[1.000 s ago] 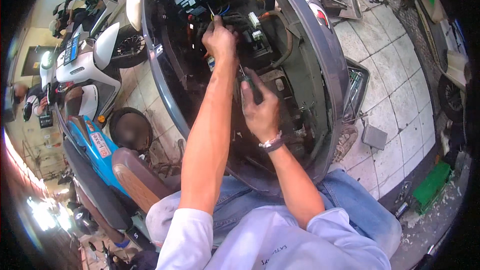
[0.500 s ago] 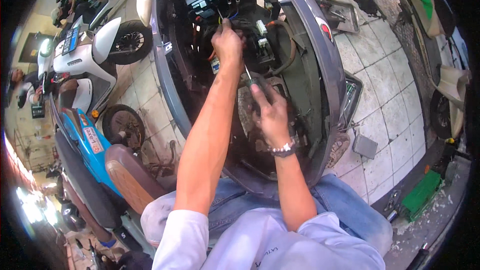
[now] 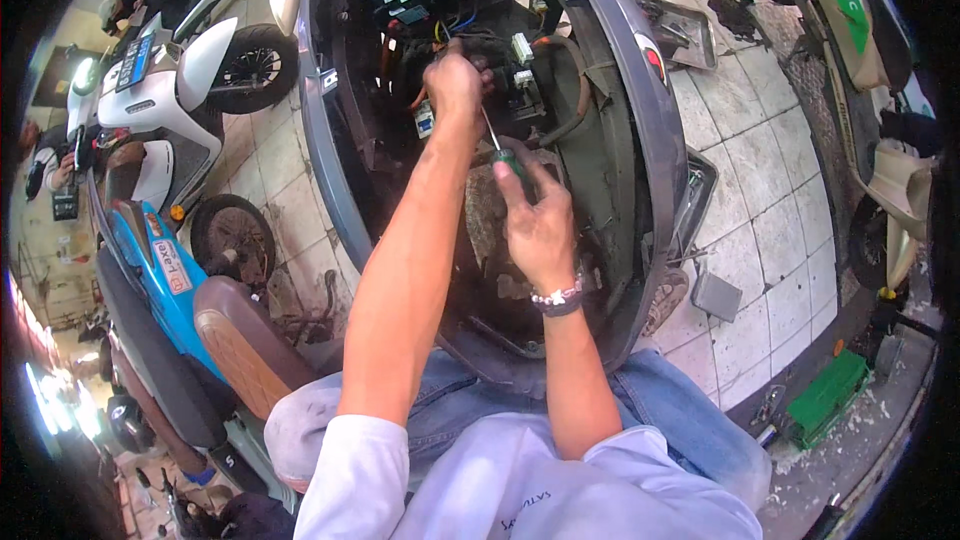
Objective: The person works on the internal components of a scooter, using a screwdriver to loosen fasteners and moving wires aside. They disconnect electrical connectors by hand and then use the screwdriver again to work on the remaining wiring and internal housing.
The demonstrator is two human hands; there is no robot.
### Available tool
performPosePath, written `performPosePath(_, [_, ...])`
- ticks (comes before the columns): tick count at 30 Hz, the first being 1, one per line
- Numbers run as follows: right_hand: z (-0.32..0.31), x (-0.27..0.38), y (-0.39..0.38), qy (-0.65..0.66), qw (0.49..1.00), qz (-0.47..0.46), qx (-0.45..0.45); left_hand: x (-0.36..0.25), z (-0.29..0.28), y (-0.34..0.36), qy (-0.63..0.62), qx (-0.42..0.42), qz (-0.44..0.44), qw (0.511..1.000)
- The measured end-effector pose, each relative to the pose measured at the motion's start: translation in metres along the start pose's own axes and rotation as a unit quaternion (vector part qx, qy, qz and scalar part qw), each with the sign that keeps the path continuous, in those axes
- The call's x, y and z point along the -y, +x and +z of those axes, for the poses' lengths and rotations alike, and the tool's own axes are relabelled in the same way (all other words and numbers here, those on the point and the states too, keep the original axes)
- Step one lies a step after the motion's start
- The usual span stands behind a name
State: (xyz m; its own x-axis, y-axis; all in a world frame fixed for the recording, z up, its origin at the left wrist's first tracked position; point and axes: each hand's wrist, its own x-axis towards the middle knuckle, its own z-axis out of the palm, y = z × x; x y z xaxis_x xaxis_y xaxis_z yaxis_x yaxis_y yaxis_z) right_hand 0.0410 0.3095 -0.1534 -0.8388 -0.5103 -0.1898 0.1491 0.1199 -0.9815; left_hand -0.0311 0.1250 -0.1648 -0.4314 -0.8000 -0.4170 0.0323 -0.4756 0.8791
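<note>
My right hand (image 3: 540, 230) is closed round the green handle (image 3: 508, 160) of a screwdriver, whose thin metal shaft (image 3: 491, 128) slants up and left. The shaft's tip is lost behind my left hand (image 3: 455, 90). That hand is a curled fist beside yellow and blue wires (image 3: 462, 22); whatever its fingers pinch is hidden. Both hands are inside the open dark body (image 3: 640, 140) of a scooter. White connectors (image 3: 521, 48) and a thick orange-brown cable (image 3: 583, 90) lie to the right of my left hand.
At the left stand a white scooter (image 3: 150, 105) and a blue one with a brown seat (image 3: 245, 340). On the tiled floor to the right are a metal tray (image 3: 690, 35), a grey box (image 3: 717, 297) and a green container (image 3: 830, 395). Another person sits at the far left.
The thin light tip above my left fist no longer shows. My right hand and the screwdriver stay close to the left hand, with only a slight shift. The whole view has moved a little.
</note>
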Motion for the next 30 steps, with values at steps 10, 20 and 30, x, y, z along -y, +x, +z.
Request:
performPosePath(10, [0.005,0.009,0.002,-0.006,0.997,-0.076,-0.016,-0.006,0.0,0.008,0.005,-0.013,0.024,1.0])
performPosePath(20, [0.011,0.004,-0.005,0.024,0.997,-0.067,-0.04,-0.01,0.008,-0.012,0.002,-0.002,0.016,1.0])
performPosePath(30, [0.008,0.001,-0.003,0.038,0.999,-0.023,-0.01,-0.003,-0.003,0.005,-0.046,0.006,0.033,0.998])
